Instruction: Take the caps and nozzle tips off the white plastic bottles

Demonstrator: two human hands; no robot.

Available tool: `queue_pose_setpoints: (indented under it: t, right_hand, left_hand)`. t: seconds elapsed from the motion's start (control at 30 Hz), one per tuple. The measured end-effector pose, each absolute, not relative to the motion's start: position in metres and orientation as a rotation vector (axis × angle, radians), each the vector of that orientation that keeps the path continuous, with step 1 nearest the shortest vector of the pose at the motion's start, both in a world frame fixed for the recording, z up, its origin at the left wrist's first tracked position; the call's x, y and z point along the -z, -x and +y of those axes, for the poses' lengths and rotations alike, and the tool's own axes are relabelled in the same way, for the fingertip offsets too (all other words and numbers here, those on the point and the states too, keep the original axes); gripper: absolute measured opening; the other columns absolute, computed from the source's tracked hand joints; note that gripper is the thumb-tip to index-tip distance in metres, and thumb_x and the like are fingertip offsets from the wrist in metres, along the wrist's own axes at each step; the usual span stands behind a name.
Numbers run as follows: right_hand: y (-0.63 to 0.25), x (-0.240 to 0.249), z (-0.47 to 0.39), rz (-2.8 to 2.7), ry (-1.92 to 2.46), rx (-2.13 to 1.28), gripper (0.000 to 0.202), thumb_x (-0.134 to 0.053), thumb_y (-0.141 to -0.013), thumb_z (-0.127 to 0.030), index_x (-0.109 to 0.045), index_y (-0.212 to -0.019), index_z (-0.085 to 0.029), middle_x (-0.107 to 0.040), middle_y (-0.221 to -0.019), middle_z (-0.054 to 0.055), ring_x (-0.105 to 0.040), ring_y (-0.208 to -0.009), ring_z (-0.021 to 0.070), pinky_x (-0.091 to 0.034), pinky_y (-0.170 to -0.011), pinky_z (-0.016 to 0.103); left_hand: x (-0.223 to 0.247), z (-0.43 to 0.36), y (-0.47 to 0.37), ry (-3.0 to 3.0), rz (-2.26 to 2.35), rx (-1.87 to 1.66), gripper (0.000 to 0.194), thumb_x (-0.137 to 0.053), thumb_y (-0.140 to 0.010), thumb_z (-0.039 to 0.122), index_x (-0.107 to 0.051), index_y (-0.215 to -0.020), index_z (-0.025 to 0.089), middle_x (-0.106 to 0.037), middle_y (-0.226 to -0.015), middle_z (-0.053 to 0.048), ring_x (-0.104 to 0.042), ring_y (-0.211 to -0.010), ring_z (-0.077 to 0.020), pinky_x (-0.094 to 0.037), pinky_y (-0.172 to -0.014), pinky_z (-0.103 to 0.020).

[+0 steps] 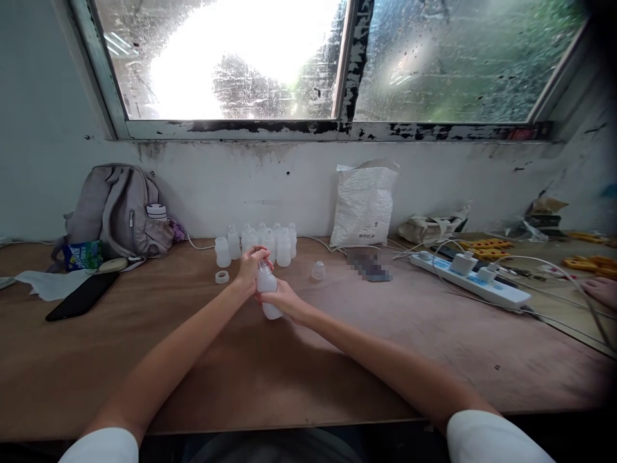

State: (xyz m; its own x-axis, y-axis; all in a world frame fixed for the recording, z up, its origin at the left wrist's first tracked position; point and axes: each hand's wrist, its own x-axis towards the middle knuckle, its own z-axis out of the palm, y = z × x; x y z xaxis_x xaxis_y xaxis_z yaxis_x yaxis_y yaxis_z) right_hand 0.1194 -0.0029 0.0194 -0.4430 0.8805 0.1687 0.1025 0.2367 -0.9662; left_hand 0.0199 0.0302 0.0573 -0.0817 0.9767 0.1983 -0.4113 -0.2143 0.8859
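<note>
A translucent white bottle [272,311] is tilted in front of me, between both hands. My left hand [249,267] is closed round its upper part, the fingers at the top. Lower down, my right hand [285,301] wraps round the bottle's body from the right. Several similar bottles [283,249] stand in a group just behind my hands, one of them [222,252] without a top at the left end. A white ring [222,277] lies left of my left hand. To the right of my hands sits a clear dome-shaped cap [318,271].
A grey backpack [116,212], a black phone [83,297] and a white tissue [53,284] are at the left. By the wall stands a white plastic package [364,206]. A power strip [475,283] with cables lies at the right, near another person's hand [602,290].
</note>
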Motion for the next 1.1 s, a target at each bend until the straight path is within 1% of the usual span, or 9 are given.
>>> queue_pose_setpoints:
  t: [0.2,0.3,0.5,0.6,0.67,0.77,0.87,0.97,1.1]
  right_hand:
    - [-0.125,-0.011,0.006,-1.933,1.264,-0.467,0.031,-0.057,-0.064,-0.029,-0.045,-0.090,-0.018,-0.057,-0.075,0.004,-0.054,-0.066,0.0187,-0.035,-0.053,0.024]
    - [-0.129,-0.010,0.010,-1.963,1.289,-0.281,0.037,-0.055,-0.067,-0.028,-0.041,-0.099,-0.018,-0.057,-0.080,0.007,-0.055,-0.070,0.0200,-0.036,-0.056,0.025]
    - [-0.132,-0.005,0.011,-2.006,0.958,-0.522,0.044,-0.054,-0.069,-0.030,-0.035,-0.106,-0.017,-0.055,-0.086,0.005,-0.054,-0.074,0.0172,-0.040,-0.063,0.027]
    - [-0.135,-0.001,0.014,-1.983,0.925,-0.630,0.047,-0.056,-0.068,-0.032,-0.036,-0.108,-0.018,-0.055,-0.090,0.005,-0.053,-0.078,0.0173,-0.041,-0.066,0.028]
    - [-0.138,0.003,0.020,-1.953,0.947,-0.660,0.052,-0.059,-0.066,-0.036,-0.037,-0.110,-0.018,-0.055,-0.092,0.005,-0.052,-0.080,0.0180,-0.041,-0.068,0.029]
    - [-0.143,0.008,0.033,-1.946,0.975,-0.671,0.062,-0.060,-0.065,-0.040,-0.034,-0.116,-0.018,-0.056,-0.095,0.006,-0.053,-0.084,0.0192,-0.041,-0.072,0.032]
    - [-0.148,0.013,0.044,-1.989,0.985,-0.628,0.062,-0.060,-0.066,-0.040,-0.034,-0.117,-0.016,-0.056,-0.097,0.008,-0.053,-0.085,0.0204,-0.041,-0.075,0.035]
    - [-0.155,0.013,0.051,-2.074,0.943,-0.585,0.057,-0.062,-0.065,-0.037,-0.040,-0.113,-0.017,-0.053,-0.105,0.010,-0.050,-0.095,0.0226,-0.038,-0.083,0.038]
    - [-0.172,-0.008,0.055,-2.218,0.894,-0.934,0.073,-0.068,-0.058,-0.028,-0.033,-0.121,-0.020,-0.046,-0.116,0.009,-0.046,-0.103,0.0218,-0.037,-0.088,0.037]
  left_hand:
    - [-0.061,0.023,-0.027,-1.025,0.925,-1.747,0.015,-0.057,-0.059,0.021,-0.047,-0.070,0.019,-0.045,-0.047,0.006,-0.048,-0.041,-0.0088,-0.037,-0.041,-0.019]
    - [-0.065,0.018,-0.031,-1.090,0.952,-1.777,0.015,-0.058,-0.060,0.023,-0.049,-0.071,0.018,-0.046,-0.050,0.005,-0.049,-0.046,-0.0090,-0.039,-0.044,-0.019]
    - [-0.067,0.016,-0.024,-1.239,0.925,-1.626,0.029,-0.061,-0.060,0.030,-0.052,-0.084,0.016,-0.050,-0.063,0.002,-0.051,-0.054,-0.0095,-0.040,-0.050,-0.020]
    - [-0.071,0.021,-0.012,-1.385,0.849,-1.461,0.044,-0.062,-0.063,0.032,-0.047,-0.103,0.020,-0.053,-0.090,-0.004,-0.054,-0.076,-0.0137,-0.043,-0.065,-0.025]
    - [-0.070,0.026,-0.003,-1.463,0.832,-1.420,0.050,-0.059,-0.067,0.033,-0.041,-0.112,0.024,-0.047,-0.108,-0.006,-0.050,-0.095,-0.0177,-0.041,-0.078,-0.030]
    - [-0.060,0.035,0.005,-1.573,0.871,-1.384,0.056,-0.060,-0.067,0.034,-0.036,-0.117,0.025,-0.041,-0.119,-0.008,-0.040,-0.110,-0.0208,-0.034,-0.089,-0.034]
    - [-0.041,0.038,0.002,-1.622,0.901,-1.305,0.057,-0.064,-0.063,0.034,-0.041,-0.114,0.022,-0.045,-0.117,-0.009,-0.040,-0.110,-0.0223,-0.034,-0.088,-0.034]
    - [-0.023,0.036,-0.010,-1.631,0.893,-1.322,0.040,-0.061,-0.066,0.039,-0.053,-0.097,0.016,-0.056,-0.099,-0.008,-0.050,-0.097,-0.0209,-0.038,-0.082,-0.031]
    - [-0.008,0.034,-0.024,-1.605,0.882,-1.458,0.035,-0.059,-0.067,0.041,-0.055,-0.089,0.014,-0.060,-0.087,-0.005,-0.055,-0.083,-0.0170,-0.043,-0.072,-0.026]
